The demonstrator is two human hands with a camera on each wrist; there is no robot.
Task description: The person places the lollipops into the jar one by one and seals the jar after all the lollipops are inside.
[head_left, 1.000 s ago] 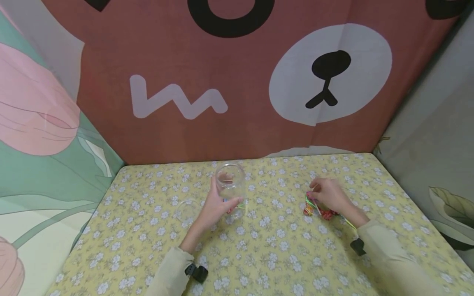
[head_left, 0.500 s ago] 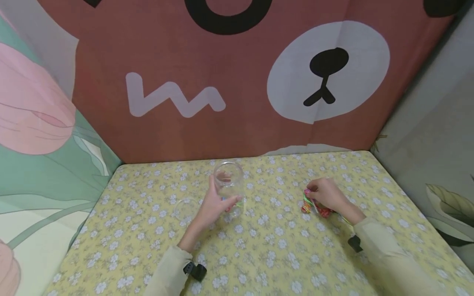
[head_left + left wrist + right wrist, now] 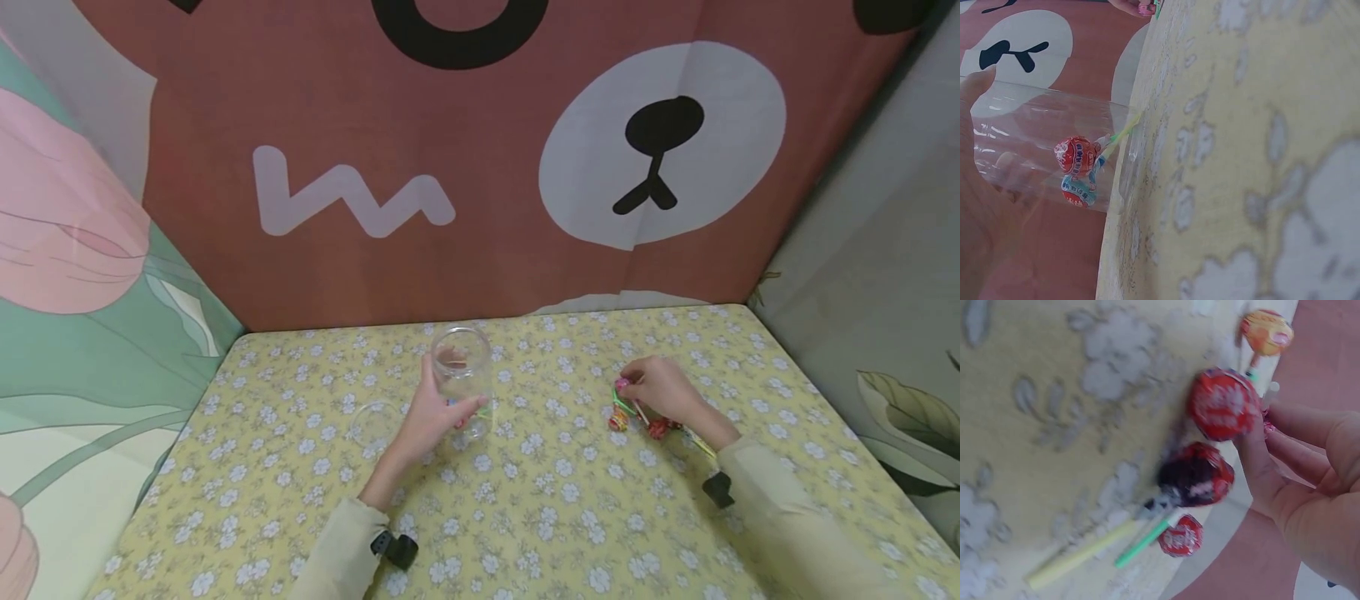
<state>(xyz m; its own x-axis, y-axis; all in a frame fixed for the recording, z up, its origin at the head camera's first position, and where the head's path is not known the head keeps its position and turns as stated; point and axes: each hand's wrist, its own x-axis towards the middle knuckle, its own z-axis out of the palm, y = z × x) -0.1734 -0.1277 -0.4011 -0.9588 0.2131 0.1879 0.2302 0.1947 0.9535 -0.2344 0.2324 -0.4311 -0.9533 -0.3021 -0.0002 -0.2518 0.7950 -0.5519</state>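
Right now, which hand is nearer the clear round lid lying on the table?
Left. The left hand grips the clear jar just right of the lid; the right hand is farther off, on the jar's other side, by the lollipops.

Red lolly wrappers (image 3: 1224, 404) w/ white txt, too blurry to read.

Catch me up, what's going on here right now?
A person has both hands busy at a flowered table. The left hand holds an open clear jar upright, with at least two lollipops inside. Off to the right, the right hand pinches a pink lollipop beside a few loose ones, not yet in the jar. What looks like a clear lid lies left of the jar.
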